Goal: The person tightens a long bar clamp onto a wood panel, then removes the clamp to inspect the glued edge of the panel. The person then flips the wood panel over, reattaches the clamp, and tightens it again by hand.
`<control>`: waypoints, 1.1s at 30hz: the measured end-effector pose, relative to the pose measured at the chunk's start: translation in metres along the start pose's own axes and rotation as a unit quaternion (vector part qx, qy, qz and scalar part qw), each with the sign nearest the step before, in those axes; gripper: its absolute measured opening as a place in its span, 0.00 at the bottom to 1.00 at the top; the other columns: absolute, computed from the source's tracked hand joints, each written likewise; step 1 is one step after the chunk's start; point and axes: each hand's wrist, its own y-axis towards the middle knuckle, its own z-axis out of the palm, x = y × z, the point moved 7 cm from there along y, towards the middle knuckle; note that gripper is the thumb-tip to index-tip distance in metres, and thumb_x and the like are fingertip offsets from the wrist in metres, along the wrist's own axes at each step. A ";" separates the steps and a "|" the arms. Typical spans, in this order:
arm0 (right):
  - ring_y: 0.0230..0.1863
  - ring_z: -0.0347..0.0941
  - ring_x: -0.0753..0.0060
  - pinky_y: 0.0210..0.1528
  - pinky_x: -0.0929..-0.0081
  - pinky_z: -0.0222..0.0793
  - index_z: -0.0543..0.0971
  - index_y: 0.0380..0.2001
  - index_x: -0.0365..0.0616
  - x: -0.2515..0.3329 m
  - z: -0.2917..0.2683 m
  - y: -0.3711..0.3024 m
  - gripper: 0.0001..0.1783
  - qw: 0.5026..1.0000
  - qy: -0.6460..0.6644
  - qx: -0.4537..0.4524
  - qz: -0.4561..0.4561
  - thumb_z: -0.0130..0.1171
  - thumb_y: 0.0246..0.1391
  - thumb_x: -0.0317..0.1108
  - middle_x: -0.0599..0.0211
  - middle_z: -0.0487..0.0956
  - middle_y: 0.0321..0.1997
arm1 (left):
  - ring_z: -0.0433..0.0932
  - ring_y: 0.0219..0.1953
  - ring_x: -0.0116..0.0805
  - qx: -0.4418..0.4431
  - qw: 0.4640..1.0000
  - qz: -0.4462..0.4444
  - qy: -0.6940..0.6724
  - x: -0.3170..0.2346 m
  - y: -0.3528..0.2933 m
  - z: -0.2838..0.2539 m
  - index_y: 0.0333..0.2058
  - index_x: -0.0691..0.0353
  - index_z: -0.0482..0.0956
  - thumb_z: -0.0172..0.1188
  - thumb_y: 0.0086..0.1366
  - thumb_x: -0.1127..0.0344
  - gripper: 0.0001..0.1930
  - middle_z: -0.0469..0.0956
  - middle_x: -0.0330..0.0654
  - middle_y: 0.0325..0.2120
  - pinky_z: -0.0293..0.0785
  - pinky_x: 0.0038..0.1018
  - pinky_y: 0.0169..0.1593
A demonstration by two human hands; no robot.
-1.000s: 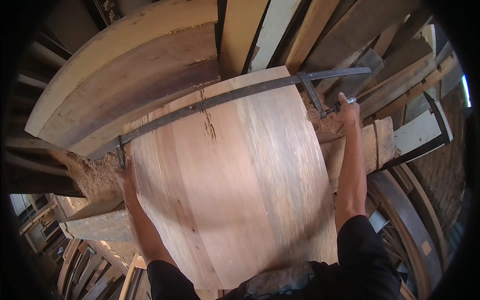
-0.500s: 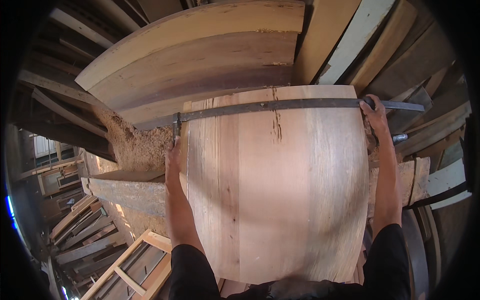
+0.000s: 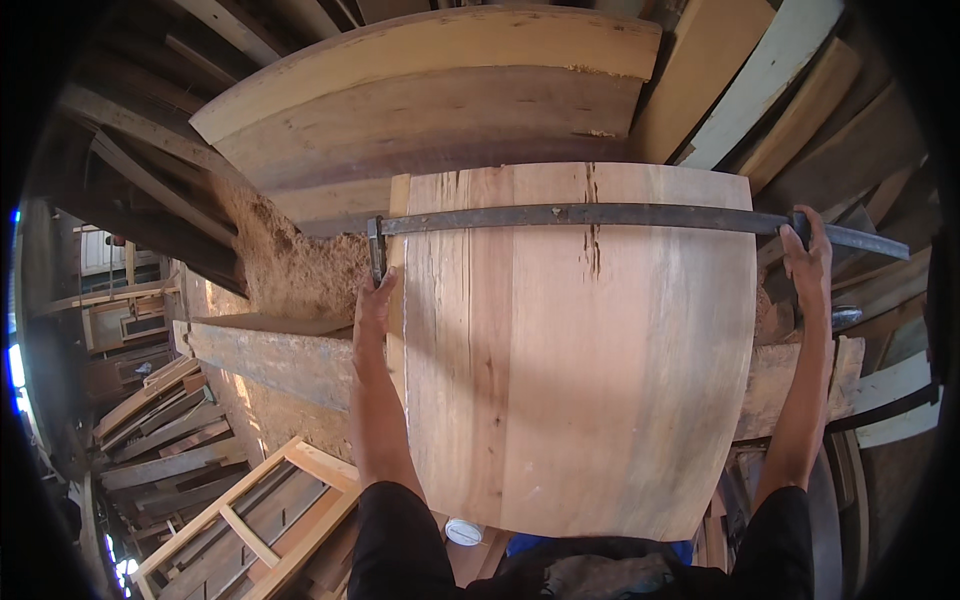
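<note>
A wide wooden panel of several joined boards lies in front of me, with dark cracks near its far edge. Across its far part runs a long dark metal bar clamp, overhanging both sides. My left hand is closed at the clamp's left end, just below its upright jaw, beside a narrow light strip along the panel's left edge. Past the right edge, my right hand grips the clamp's sliding jaw, which stands a little apart from the wood. The undersides of both hands' grips are hidden.
Behind the panel leans a large curved board assembly. Wood shavings are heaped at left, above a thick beam. A wooden frame lies lower left, near a round white lid. Planks lean at the right.
My right hand and the sliding jaw have moved outward, widening the gap to the panel's right edge. The whole view has shifted, and a white lid now shows below the panel.
</note>
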 end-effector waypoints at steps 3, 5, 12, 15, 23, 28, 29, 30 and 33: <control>0.15 0.56 0.88 0.15 0.84 0.51 0.68 0.53 0.43 0.010 -0.014 -0.019 0.23 1.000 -0.004 -0.019 0.006 0.57 0.54 0.34 0.77 0.66 0.21 | 0.68 0.28 0.21 -0.062 0.997 0.023 0.045 -0.004 -0.013 -0.006 0.42 0.58 0.73 0.62 0.61 0.56 0.16 0.71 0.31 0.29 0.66 0.23 0.30; 0.15 0.56 0.88 0.15 0.84 0.51 0.68 0.53 0.43 0.013 -0.017 -0.038 0.23 1.000 0.017 0.006 0.010 0.57 0.55 0.34 0.78 0.66 0.22 | 0.66 0.26 0.22 -0.100 0.994 0.016 0.039 -0.010 -0.031 -0.017 0.36 0.59 0.74 0.62 0.61 0.55 0.14 0.70 0.31 0.24 0.64 0.24 0.29; 0.24 0.59 0.87 0.23 0.85 0.54 0.68 0.50 0.40 0.019 -0.012 -0.108 0.20 0.996 0.086 0.022 0.013 0.55 0.54 0.31 0.77 0.65 0.25 | 0.61 0.23 0.28 -0.279 0.916 -0.014 0.289 0.007 -0.172 -0.116 0.30 0.65 0.73 0.59 0.61 0.50 0.19 0.66 0.36 0.19 0.60 0.31 0.26; 0.23 0.60 0.86 0.22 0.85 0.56 0.68 0.49 0.41 0.029 0.012 -0.136 0.20 0.994 0.071 0.080 0.000 0.55 0.52 0.30 0.76 0.66 0.24 | 0.60 0.22 0.27 -0.284 0.949 -0.009 0.133 0.062 -0.263 -0.166 0.31 0.64 0.73 0.60 0.61 0.52 0.18 0.65 0.34 0.19 0.60 0.29 0.25; 0.22 0.62 0.81 0.22 0.80 0.61 0.66 0.51 0.42 0.069 0.099 -0.213 0.23 0.981 0.072 0.176 0.049 0.54 0.50 0.29 0.70 0.67 0.30 | 0.65 0.19 0.26 -0.333 0.928 -0.158 0.059 0.117 -0.357 -0.239 0.34 0.60 0.75 0.61 0.60 0.53 0.15 0.67 0.33 0.16 0.61 0.29 0.23; 0.24 0.62 0.80 0.24 0.79 0.63 0.66 0.52 0.44 0.117 0.208 -0.258 0.23 0.976 0.033 0.214 0.032 0.54 0.51 0.29 0.68 0.69 0.33 | 0.65 0.17 0.24 -0.390 0.900 -0.190 0.034 0.216 -0.383 -0.340 0.33 0.61 0.75 0.60 0.61 0.53 0.15 0.69 0.34 0.16 0.59 0.27 0.20; 0.24 0.62 0.80 0.24 0.79 0.63 0.66 0.52 0.44 0.132 0.235 -0.263 0.23 0.975 0.021 0.219 0.022 0.54 0.51 0.29 0.68 0.69 0.33 | 0.65 0.17 0.24 -0.392 0.899 -0.196 0.019 0.236 -0.391 -0.354 0.33 0.61 0.75 0.60 0.61 0.53 0.15 0.69 0.34 0.16 0.59 0.27 0.20; 0.25 0.64 0.78 0.25 0.78 0.64 0.66 0.52 0.43 0.150 0.262 -0.274 0.23 0.971 0.014 0.238 0.011 0.55 0.51 0.29 0.67 0.69 0.34 | 0.65 0.17 0.25 -0.402 0.897 -0.180 -0.026 0.251 -0.400 -0.370 0.33 0.61 0.75 0.59 0.61 0.52 0.17 0.69 0.34 0.16 0.60 0.27 0.20; 0.30 0.71 0.70 0.32 0.71 0.69 0.68 0.50 0.41 0.175 0.354 -0.289 0.23 0.954 -0.015 0.258 -0.151 0.56 0.50 0.31 0.60 0.73 0.37 | 0.62 0.15 0.20 -0.447 0.881 -0.143 -0.059 0.275 -0.425 -0.391 0.29 0.55 0.70 0.58 0.62 0.52 0.14 0.62 0.30 0.16 0.57 0.22 0.15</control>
